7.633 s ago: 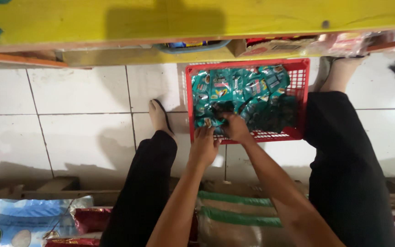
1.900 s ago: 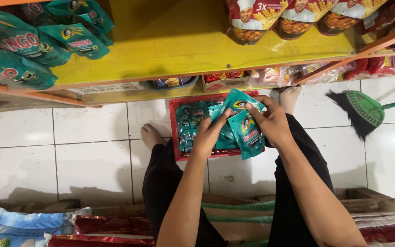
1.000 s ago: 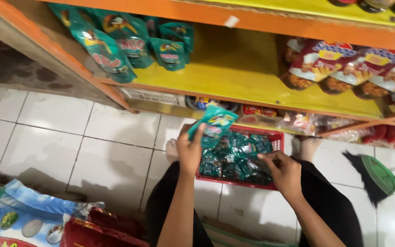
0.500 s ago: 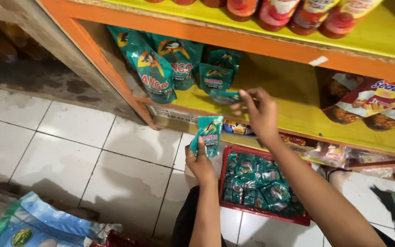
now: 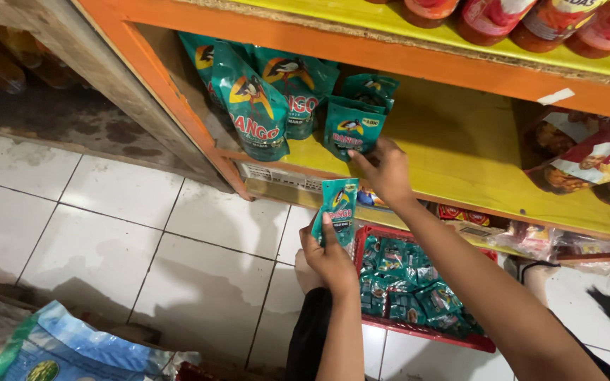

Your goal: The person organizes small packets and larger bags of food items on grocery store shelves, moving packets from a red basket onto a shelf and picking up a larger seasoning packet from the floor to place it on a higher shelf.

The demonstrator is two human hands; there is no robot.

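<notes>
The right hand [image 5: 387, 169] is pinching a small teal sachet [image 5: 351, 128] upright on the yellow shelf [image 5: 460, 162], best nudged toward ten o'clock against the bigger pouches [image 5: 259, 106], while the left hand [image 5: 327, 250] is gripping a spare sachet [image 5: 338, 210] at six o'clock.

Dim, warm indoor light; deep shadow in the upper left, soft glare on the floor tiles [image 5: 199, 282], slight blur throughout.

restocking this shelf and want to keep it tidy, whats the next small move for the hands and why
Probably let the right hand release the small green pouch it is setting upright on the yellow shelf, then take the pouch from the left hand. That pouch is held up just below the shelf edge, and the red basket underneath holds many more.
</notes>
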